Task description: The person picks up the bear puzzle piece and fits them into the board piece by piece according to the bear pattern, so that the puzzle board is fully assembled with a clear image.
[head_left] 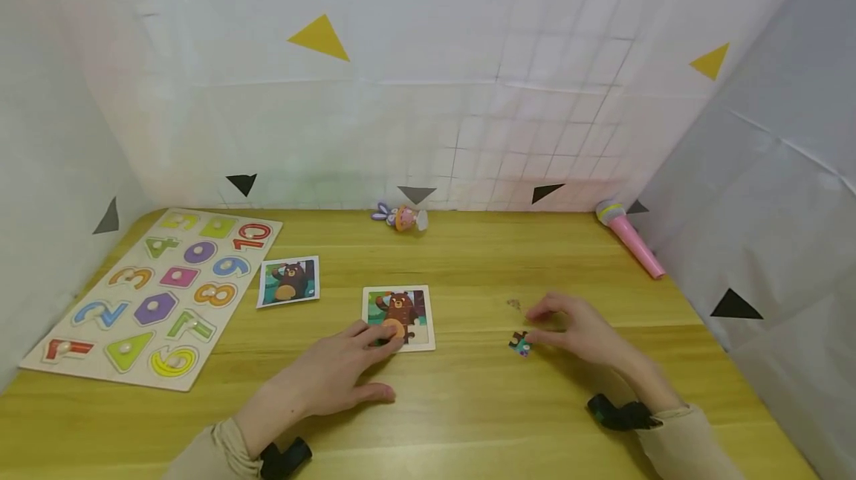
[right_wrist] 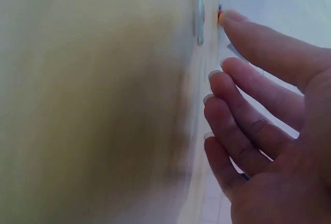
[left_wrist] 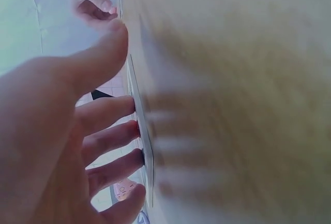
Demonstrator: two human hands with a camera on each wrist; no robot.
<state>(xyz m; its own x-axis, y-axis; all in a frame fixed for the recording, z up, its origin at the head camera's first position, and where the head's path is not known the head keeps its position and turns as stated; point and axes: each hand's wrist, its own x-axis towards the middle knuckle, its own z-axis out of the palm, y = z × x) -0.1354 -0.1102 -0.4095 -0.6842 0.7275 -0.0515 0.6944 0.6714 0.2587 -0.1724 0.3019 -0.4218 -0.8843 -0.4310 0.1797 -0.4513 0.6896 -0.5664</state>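
Observation:
A small bear jigsaw puzzle in a white-edged tray (head_left: 431, 320) lies on the table, with bare board showing at its lower right. My left hand (head_left: 337, 372) rests its fingertips on the tray, fingers spread and thumb apart from it. The left wrist view shows those fingers on the tray's thin edge (left_wrist: 147, 157). My right hand (head_left: 578, 328) is to the right, its thumb tip beside a teal-and-brown jigsaw piece (head_left: 519, 344); whether they touch I cannot tell. The thumb and fingers stand apart in the right wrist view. A small pale brownish piece (head_left: 513, 304) lies just beyond.
A picture card (head_left: 289, 281) of the same bear lies left of the tray. Farther left is a wooden number-and-shape board (head_left: 221, 272). At the back are a small rabbit-eared toy (head_left: 401, 218) and, to the right, a pink toy microphone (head_left: 631, 238). White sheeting (head_left: 414, 138) encloses the table's back and sides.

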